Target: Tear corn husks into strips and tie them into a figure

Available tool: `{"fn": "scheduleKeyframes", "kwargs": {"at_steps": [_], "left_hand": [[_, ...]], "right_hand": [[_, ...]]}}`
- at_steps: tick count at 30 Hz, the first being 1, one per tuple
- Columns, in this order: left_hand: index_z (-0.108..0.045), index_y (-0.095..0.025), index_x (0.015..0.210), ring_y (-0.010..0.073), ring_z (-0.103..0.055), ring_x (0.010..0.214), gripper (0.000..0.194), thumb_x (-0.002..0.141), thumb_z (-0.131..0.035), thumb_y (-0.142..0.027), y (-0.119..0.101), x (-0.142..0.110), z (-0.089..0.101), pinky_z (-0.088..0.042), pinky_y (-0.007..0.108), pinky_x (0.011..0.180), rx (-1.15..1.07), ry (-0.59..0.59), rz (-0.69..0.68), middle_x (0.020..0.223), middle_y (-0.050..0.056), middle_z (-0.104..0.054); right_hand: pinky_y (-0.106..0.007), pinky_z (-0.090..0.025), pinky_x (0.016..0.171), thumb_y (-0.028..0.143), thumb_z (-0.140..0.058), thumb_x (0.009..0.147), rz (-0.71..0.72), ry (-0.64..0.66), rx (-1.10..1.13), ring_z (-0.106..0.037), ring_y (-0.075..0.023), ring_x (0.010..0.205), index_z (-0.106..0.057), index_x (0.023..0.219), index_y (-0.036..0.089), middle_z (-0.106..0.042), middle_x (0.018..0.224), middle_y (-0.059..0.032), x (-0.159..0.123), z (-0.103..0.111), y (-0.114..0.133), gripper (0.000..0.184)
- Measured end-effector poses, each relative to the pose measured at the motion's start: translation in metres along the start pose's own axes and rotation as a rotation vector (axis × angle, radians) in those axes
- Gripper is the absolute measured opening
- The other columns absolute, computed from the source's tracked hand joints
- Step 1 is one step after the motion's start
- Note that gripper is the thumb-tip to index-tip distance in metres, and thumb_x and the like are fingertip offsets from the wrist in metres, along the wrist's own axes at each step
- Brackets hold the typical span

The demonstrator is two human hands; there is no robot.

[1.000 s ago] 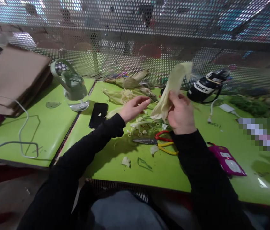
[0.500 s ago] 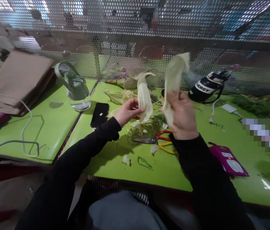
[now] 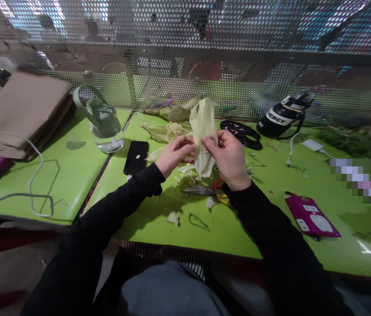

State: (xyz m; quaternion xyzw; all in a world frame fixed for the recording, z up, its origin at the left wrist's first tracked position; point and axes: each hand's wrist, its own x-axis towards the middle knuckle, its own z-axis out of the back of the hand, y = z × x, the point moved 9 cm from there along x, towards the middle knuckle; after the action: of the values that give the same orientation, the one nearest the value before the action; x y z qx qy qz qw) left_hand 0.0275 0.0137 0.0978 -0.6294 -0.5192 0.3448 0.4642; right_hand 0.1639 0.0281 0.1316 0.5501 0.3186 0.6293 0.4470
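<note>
Pale corn husk (image 3: pixel 204 116) stands upright between my hands, its layers overlapping so that I cannot tell one strip from another. My left hand (image 3: pixel 176 154) pinches the husk's left edge. From the other side my right hand (image 3: pixel 232 160) closes thumb and fingers on it. Below them lie scissors (image 3: pixel 200 190) with red and yellow handles, partly covered by my right wrist. Behind the hands more dry corn husks (image 3: pixel 167 131) lie on the green table (image 3: pixel 152 228), with husk scraps (image 3: pixel 173 218) scattered in front.
Left of the husks are a black phone (image 3: pixel 136 158) and a green-lidded water bottle (image 3: pixel 105 127). A black bottle (image 3: pixel 280 116), a black palette-like object (image 3: pixel 243 134) and a purple power strip (image 3: pixel 312 215) sit to the right. Perforated metal screen (image 3: pixel 172 66) closes off the back.
My right hand has come down and left, bringing its raised husk strip against the one in my left hand. The black palette-like object behind is now uncovered. My left hand stays nearly in place.
</note>
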Motion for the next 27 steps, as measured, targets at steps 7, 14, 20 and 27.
{"fn": "scheduleKeyframes", "kwargs": {"at_steps": [7,14,20,27], "left_hand": [[-0.052,-0.015,0.081,0.0038,-0.055,0.060,0.017,0.082,-0.068,-0.009,-0.003,0.004,-0.001,-0.045,0.016,0.055,0.100,0.048,-0.053,0.070,-0.005,-0.057],[-0.048,-0.016,0.079,0.0024,-0.049,0.049,0.019,0.089,-0.062,-0.007,-0.011,0.003,0.004,-0.041,0.018,0.051,0.135,-0.009,-0.039,0.064,-0.007,-0.054],[-0.043,-0.018,0.078,0.0032,-0.049,0.049,0.022,0.095,-0.056,-0.013,-0.022,0.001,0.021,-0.042,0.018,0.050,0.180,-0.201,-0.032,0.066,-0.006,-0.055],[-0.054,-0.015,0.091,0.0068,-0.056,0.058,0.012,0.091,-0.064,-0.023,-0.012,0.002,0.015,-0.047,0.020,0.051,0.160,-0.088,0.024,0.080,0.000,-0.061]], "right_hand": [[-0.029,-0.050,0.061,0.045,-0.077,0.077,-0.014,0.090,0.000,-0.057,-0.0139,0.065,-0.060,0.080,0.023,-0.063,0.074,0.0015,-0.002,-0.009,0.002,0.028],[-0.035,-0.055,0.079,0.053,-0.078,0.076,0.006,0.073,-0.092,-0.065,-0.0210,0.094,-0.060,0.102,0.024,-0.068,0.108,-0.0052,0.000,-0.004,0.003,0.043],[-0.033,-0.054,0.070,0.056,-0.079,0.073,-0.297,0.414,0.068,-0.065,-0.0186,0.079,-0.067,0.096,0.021,-0.071,0.091,-0.0037,-0.012,-0.033,-0.019,0.044],[-0.026,-0.042,0.051,0.061,-0.080,0.069,-0.250,0.349,0.101,-0.053,-0.0118,0.058,-0.061,0.078,0.021,-0.062,0.068,0.0029,-0.009,-0.032,-0.026,0.044]]}}
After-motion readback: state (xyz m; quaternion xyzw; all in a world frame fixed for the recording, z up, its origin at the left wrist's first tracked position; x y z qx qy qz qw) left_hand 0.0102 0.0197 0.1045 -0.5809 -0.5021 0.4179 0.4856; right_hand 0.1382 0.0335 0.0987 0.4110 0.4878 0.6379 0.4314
